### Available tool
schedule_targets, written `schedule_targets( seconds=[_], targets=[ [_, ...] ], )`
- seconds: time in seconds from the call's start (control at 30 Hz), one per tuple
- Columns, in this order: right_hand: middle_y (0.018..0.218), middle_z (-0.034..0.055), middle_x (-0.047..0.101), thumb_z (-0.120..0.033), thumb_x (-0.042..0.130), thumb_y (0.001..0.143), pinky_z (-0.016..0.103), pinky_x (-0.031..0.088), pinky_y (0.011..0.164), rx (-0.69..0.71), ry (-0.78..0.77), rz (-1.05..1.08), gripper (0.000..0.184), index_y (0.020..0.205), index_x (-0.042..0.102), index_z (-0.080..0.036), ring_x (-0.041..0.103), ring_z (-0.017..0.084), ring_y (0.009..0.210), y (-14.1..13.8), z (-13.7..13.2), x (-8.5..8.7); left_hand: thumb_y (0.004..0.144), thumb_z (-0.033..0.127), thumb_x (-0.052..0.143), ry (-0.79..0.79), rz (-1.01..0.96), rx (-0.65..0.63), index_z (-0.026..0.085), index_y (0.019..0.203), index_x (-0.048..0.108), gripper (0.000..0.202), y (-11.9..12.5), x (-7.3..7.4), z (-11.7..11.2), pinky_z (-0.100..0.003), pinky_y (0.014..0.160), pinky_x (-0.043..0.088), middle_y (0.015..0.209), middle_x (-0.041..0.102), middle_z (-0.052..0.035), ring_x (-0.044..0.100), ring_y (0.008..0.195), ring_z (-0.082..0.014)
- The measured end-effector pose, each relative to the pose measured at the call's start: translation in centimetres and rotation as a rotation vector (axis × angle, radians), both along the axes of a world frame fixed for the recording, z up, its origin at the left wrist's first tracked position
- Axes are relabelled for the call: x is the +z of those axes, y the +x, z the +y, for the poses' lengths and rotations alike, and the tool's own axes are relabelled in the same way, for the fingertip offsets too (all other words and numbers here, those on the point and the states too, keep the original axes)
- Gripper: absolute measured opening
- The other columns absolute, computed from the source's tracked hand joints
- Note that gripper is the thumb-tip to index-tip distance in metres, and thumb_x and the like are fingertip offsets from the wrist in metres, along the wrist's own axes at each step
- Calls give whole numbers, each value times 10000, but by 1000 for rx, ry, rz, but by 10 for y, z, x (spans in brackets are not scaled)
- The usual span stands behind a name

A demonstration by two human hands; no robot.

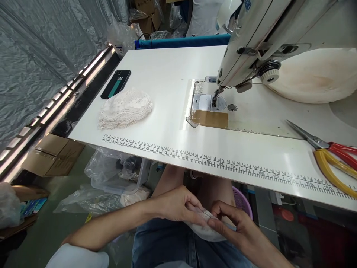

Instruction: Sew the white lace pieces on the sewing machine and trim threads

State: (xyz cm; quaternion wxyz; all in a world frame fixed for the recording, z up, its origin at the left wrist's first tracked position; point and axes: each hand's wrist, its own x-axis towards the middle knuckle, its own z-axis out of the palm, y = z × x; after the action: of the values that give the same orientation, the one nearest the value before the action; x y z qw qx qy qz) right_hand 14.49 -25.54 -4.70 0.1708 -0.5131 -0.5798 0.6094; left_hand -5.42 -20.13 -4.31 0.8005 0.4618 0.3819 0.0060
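Note:
Over my lap, below the table's front edge, both hands hold a piece of white lace fabric. My left hand pinches its left side between thumb and fingers. On the right side, the thumb and forefinger of my right hand close on the same cloth near its upper edge. Part of the fabric is hidden behind my fingers. A stack of white lace pieces lies at the left of the table, against a black phone with a green stripe.
On the white table stands a sewing machine, its needle and presser foot over the metal plate. Scissors with red and yellow handles lie at the right. A printed ruler runs along the front edge. Cardboard box and plastic bin sit below left.

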Motion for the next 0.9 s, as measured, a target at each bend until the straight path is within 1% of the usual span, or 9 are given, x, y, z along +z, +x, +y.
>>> schedule_targets(
  seconds=[0.17, 0.33, 0.43, 0.53, 0.67, 0.8, 0.9],
  targets=[
    [643, -38, 482, -433, 502, 883, 210, 374, 576, -8, 2, 5, 299, 697, 522, -200, 456, 113, 623, 1, -3, -1, 659, 429, 734, 37, -8, -4, 79, 904, 720, 428, 1, 1, -1, -171, 588, 393, 716, 636, -27, 498, 599, -82],
    [648, -35, 465, -453, 498, 881, 211, 354, 563, -38, -1, 28, 314, 689, 511, -205, 429, 116, 615, 1, -6, -2, 680, 400, 720, 79, 20, -44, 94, 901, 719, 377, 1, 5, 0, -168, 539, 343, 632, 581, 5, 436, 559, -70],
    [649, -35, 457, -460, 503, 878, 216, 345, 568, -36, -22, 46, 316, 691, 518, -205, 417, 116, 614, 2, -7, -3, 669, 430, 723, 82, 37, -50, 96, 910, 720, 411, 2, 6, 0, -171, 517, 322, 616, 568, 10, 414, 544, -68],
    [643, -37, 448, -475, 526, 859, 222, 340, 572, -37, -81, 69, 315, 700, 534, -202, 409, 115, 609, 4, -8, -4, 654, 483, 721, 89, 57, -52, 90, 879, 725, 454, 3, 6, 0, -175, 498, 306, 593, 563, 10, 405, 533, -69],
    [649, -36, 454, -481, 520, 856, 228, 350, 582, -31, -114, 93, 314, 714, 537, -202, 420, 118, 612, 8, -7, -5, 662, 473, 714, 116, 53, -65, 85, 867, 726, 439, 4, 6, 0, -179, 498, 317, 606, 594, -3, 421, 526, -74],
    [699, -23, 501, -462, 533, 850, 236, 381, 625, 31, -90, 60, 271, 760, 549, -207, 479, 142, 679, 11, -10, -7, 681, 425, 706, 131, 41, -78, 79, 905, 724, 414, 2, 4, 1, -184, 543, 367, 679, 644, -37, 491, 571, -96],
    [787, -3, 552, -460, 562, 830, 250, 400, 672, 29, -42, 6, 246, 831, 558, -215, 518, 169, 764, 11, -14, -9, 701, 378, 693, 133, 40, -86, 85, 935, 720, 376, 1, 2, -1, -184, 568, 392, 728, 665, -49, 533, 607, -110]
  ],
)
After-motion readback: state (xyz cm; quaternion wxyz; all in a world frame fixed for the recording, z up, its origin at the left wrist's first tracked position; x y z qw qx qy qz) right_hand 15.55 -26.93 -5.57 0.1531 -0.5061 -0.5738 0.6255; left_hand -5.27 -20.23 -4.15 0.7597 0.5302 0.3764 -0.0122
